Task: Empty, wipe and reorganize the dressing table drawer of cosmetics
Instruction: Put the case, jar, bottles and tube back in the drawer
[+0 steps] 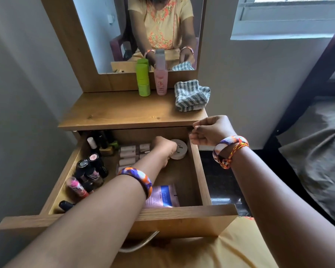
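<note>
Both forearms are bare. The left wrist wears 1 chunky bangle patterned in orange, purple and white; the right wrist has a similar bangle plus an orange-yellow braided thread. A pale yellow garment covers the lap.

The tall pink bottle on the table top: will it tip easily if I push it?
Probably yes: the pink bottle stands upright, tall and narrow. A push near its cap would likely topple it, possibly against the green bottle close beside it.
</note>
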Demonstrator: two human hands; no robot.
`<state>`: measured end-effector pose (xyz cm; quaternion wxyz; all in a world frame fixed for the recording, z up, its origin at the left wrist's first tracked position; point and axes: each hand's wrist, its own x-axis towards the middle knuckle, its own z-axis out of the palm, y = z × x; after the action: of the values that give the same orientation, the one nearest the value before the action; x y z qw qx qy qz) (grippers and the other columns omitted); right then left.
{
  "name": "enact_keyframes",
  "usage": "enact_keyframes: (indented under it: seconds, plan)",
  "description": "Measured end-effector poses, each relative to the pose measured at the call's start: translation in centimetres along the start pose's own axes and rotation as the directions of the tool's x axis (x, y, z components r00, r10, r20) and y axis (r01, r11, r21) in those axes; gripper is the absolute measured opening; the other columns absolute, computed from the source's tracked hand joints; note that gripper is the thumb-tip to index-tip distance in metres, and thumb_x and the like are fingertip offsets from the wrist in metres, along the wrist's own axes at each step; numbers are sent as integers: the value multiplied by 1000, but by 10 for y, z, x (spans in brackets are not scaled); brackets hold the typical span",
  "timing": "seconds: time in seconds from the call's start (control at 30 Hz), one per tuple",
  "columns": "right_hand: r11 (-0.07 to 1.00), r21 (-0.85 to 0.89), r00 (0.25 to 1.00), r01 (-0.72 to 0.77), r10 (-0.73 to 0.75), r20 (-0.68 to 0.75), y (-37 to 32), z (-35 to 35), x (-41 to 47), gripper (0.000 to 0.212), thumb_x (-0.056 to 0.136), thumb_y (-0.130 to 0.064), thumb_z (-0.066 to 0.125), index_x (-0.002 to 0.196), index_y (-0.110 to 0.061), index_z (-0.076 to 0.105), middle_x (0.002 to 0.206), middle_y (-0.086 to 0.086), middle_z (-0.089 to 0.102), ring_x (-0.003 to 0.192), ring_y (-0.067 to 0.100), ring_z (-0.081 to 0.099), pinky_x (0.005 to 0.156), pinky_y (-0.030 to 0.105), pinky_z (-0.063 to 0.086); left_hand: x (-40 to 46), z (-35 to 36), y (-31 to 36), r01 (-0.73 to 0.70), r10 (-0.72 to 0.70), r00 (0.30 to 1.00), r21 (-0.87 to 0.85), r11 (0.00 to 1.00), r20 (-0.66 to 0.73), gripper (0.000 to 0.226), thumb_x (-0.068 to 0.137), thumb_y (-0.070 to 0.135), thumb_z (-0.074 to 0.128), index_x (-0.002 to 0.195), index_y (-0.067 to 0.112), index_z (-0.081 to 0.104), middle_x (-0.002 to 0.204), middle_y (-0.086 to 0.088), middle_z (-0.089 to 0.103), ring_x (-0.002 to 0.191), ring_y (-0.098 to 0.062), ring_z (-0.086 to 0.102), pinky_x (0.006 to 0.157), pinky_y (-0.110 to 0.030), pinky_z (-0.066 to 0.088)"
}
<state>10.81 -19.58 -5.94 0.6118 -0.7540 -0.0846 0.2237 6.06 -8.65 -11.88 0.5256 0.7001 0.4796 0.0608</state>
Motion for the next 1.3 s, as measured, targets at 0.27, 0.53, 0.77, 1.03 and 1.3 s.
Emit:
enact_keyframes:
  seconds: [0.27,0.53,0.77,1.03,1.3]
  plan:
    - [999,31,999,12,-14,51,-7,10,-1,23,89,7,51,69,-4,55,68,12,57,59,17,62,55,26,57,-2,-23,3,-11,25,966,-55,998,257,22,88,-1,51,109,5,45,83,-9,51,73,-16,54,67,-25,50]
    - [999,49,996,13,-17,82,-9,14,0,21,89,7,53,71,-4,56,69,12,58,61,17,63,58,26,57,-2,-68,1,-395,394,912,506,767,114,47,72,22,79,113,4,63,114,-14,65,106,-27,62,87,-33,51]
    - [997,76,981,-22,7,193,-8,39,-3,23,89,10,50,72,-4,53,66,12,55,35,5,59,46,20,54,-4,-89,-24,-412,109,911,881,235,397,75,77,22,74,142,16,35,142,-10,45,129,-27,47,103,-33,42]
    - [999,36,975,-25,16,221,-4,46,-4,23,88,11,50,72,-4,55,68,12,56,54,15,61,53,24,56,1,-100,-41,-482,275,867,840,249,416,54,89,3,48,135,31,45,132,-7,53,120,-27,53,90,-32,46]
    - [999,34,968,19,-26,251,-13,51,-7,21,88,9,53,73,-5,56,68,11,57,39,5,61,50,22,56,-1,-95,-35,-462,285,870,866,191,402,52,89,3,50,135,26,46,129,-7,55,116,-26,56,85,-33,49]
